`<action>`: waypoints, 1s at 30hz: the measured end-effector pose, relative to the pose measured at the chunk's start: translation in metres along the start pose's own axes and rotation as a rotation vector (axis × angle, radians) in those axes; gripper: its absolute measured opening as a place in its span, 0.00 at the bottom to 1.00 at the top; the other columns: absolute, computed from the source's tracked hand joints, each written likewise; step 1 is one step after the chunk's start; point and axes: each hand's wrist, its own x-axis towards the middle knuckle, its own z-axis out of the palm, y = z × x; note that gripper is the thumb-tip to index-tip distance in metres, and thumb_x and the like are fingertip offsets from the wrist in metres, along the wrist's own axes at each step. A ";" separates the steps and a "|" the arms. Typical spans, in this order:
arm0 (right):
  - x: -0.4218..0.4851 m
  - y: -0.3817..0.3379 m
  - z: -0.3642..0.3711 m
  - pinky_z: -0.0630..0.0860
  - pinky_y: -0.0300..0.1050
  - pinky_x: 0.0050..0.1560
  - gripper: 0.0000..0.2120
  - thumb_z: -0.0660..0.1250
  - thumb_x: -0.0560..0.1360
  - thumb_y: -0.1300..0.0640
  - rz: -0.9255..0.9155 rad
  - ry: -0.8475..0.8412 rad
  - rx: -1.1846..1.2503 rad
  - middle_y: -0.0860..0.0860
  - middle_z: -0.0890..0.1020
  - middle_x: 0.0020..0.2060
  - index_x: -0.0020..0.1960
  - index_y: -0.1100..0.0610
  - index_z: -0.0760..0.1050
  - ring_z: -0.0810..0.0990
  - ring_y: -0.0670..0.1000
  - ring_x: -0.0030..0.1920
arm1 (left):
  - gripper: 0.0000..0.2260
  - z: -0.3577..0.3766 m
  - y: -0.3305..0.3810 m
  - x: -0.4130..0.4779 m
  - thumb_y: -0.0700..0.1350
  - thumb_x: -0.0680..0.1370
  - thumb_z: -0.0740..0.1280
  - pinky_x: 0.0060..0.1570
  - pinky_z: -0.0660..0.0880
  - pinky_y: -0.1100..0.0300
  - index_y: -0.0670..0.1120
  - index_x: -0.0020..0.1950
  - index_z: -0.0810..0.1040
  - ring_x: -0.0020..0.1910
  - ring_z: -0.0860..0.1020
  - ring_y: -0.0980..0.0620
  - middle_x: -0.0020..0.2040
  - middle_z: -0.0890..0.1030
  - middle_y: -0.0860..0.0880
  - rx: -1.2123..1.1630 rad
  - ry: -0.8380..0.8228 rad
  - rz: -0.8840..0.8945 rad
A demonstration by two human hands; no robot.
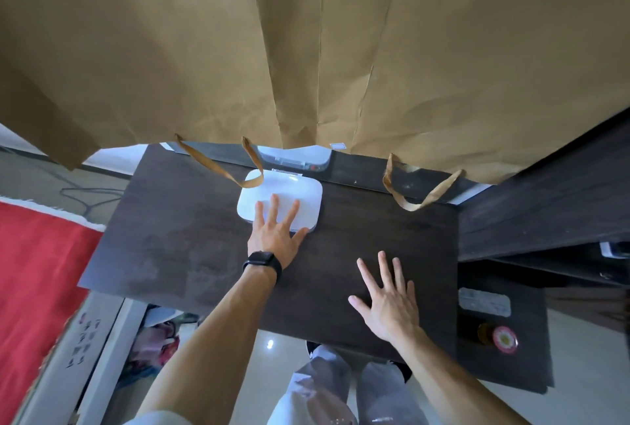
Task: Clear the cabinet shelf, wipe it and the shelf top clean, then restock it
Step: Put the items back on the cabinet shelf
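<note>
My left hand (276, 237) lies fingers spread on the white box (279, 199), right hand (388, 302) flat on the tabletop (191, 237), brown paper bags (306, 49) hanging overhead.

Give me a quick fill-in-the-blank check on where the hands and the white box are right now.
1. The left hand rests its fingers on the white ____.
2. The right hand lies flat and ____ on the dark shelf top, holding nothing.
3. A black ____ is strapped around the left wrist.
4. Brown paper ____ hang over the far edge of the shelf top.

Missing words: box; open; watch; bags
</note>
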 end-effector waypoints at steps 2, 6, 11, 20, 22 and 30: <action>-0.001 0.000 -0.002 0.57 0.64 0.73 0.37 0.54 0.76 0.31 -0.004 -0.014 0.000 0.50 0.38 0.79 0.77 0.36 0.39 0.38 0.58 0.79 | 0.28 0.003 -0.001 -0.001 0.64 0.81 0.54 0.74 0.59 0.45 0.64 0.79 0.47 0.79 0.42 0.39 0.81 0.43 0.50 -0.003 0.011 0.000; 0.001 0.002 -0.016 0.59 0.61 0.74 0.35 0.57 0.77 0.35 -0.034 -0.059 0.001 0.50 0.39 0.80 0.78 0.36 0.42 0.40 0.58 0.79 | 0.28 0.004 0.001 0.001 0.62 0.80 0.58 0.73 0.60 0.44 0.62 0.79 0.51 0.79 0.45 0.39 0.81 0.47 0.48 -0.039 0.036 -0.010; -0.005 0.017 -0.034 0.59 0.55 0.75 0.26 0.58 0.79 0.42 -0.116 -0.035 0.080 0.52 0.52 0.80 0.76 0.45 0.62 0.51 0.55 0.79 | 0.22 -0.002 0.015 -0.014 0.52 0.78 0.65 0.69 0.64 0.47 0.49 0.71 0.70 0.72 0.64 0.41 0.74 0.65 0.42 -0.060 0.151 0.006; -0.104 0.110 -0.024 0.58 0.43 0.74 0.23 0.56 0.81 0.43 -0.012 0.024 0.267 0.44 0.54 0.79 0.75 0.43 0.65 0.52 0.46 0.78 | 0.21 0.050 0.096 -0.110 0.48 0.78 0.63 0.66 0.68 0.52 0.50 0.71 0.72 0.69 0.69 0.43 0.70 0.70 0.47 -0.136 0.006 0.213; -0.120 0.135 -0.032 0.60 0.45 0.74 0.23 0.56 0.81 0.43 0.028 0.024 0.292 0.44 0.54 0.79 0.75 0.43 0.63 0.52 0.46 0.78 | 0.21 0.062 0.127 -0.126 0.48 0.77 0.63 0.66 0.68 0.52 0.50 0.70 0.72 0.68 0.70 0.44 0.68 0.72 0.48 -0.113 -0.034 0.278; -0.135 0.244 -0.068 0.71 0.49 0.66 0.25 0.63 0.79 0.46 0.219 0.257 0.390 0.49 0.61 0.77 0.74 0.49 0.66 0.68 0.53 0.72 | 0.24 0.076 0.278 -0.149 0.46 0.75 0.66 0.72 0.64 0.49 0.48 0.71 0.71 0.73 0.66 0.41 0.72 0.70 0.42 0.019 0.024 0.670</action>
